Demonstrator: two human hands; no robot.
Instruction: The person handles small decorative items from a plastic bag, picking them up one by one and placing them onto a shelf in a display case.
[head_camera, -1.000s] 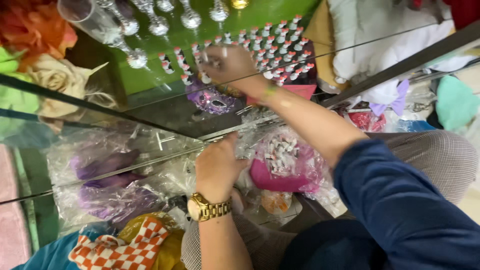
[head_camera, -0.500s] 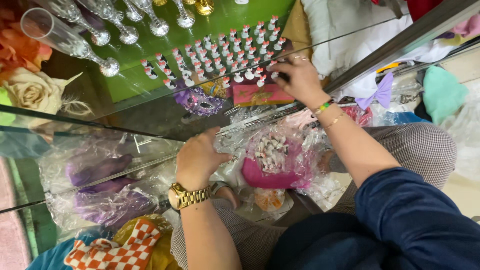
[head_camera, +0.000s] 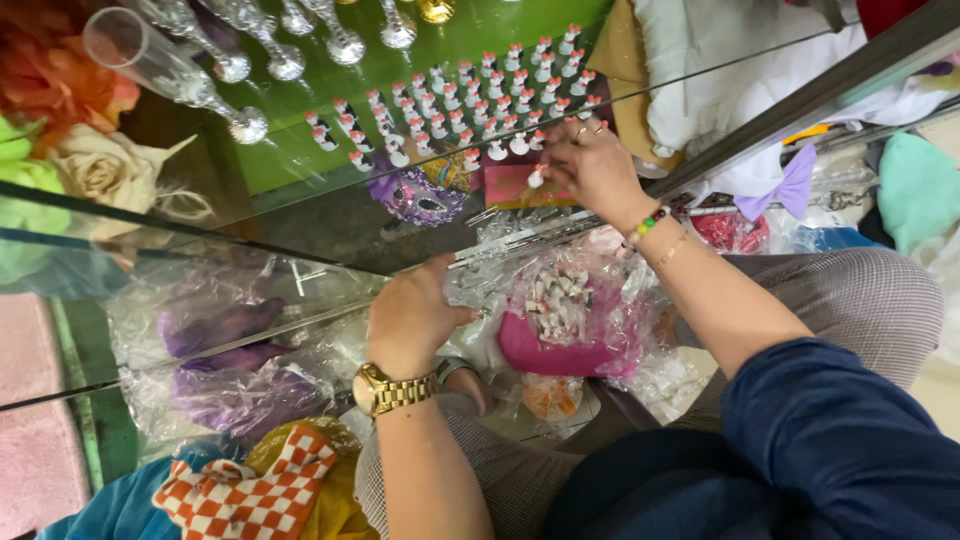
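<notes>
Spreading across the far green shelf (head_camera: 300, 150), rows of figurines (head_camera: 470, 100) stand; nearer lies a pink bag (head_camera: 565, 330) of more. Left hand (head_camera: 415, 315) grips its plastic wrap, fingers together; right hand (head_camera: 590, 165) pinches one figurine (head_camera: 536, 178) at the rows' near edge.

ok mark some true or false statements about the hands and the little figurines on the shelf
1. The right hand pinches a small white figurine. True.
2. The left hand wears a gold watch. True.
3. The rows of figurines stand on a red surface. False: the surface is green.
4. The left hand holds a champagne flute. False: it rests on the clear plastic bag; the flutes lie apart on the shelf.
5. A purple mask lies below the figurine rows. True.
</notes>
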